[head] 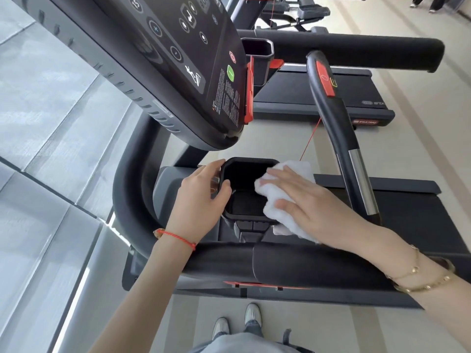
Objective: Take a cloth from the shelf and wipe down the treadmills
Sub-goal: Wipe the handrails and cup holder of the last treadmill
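Below me my two pale shoes (237,321) stand side by side on the beige floor (420,154), with grey trouser hems falling over them. A red cord (178,236) circles my left wrist, and gold bangles (423,280) sit on my right. To my left runs a wall of grey glass panels (46,123). Far up at the right corner, somebody's legs (430,3) show, well apart from me.

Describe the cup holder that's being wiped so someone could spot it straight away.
Start at the treadmill console, then drop below its lower edge. There sits a black, square-mouthed cup holder, the left hand gripping its rim and the right hand pressing a white cloth on it. The other holder, beside the console, is untouched.
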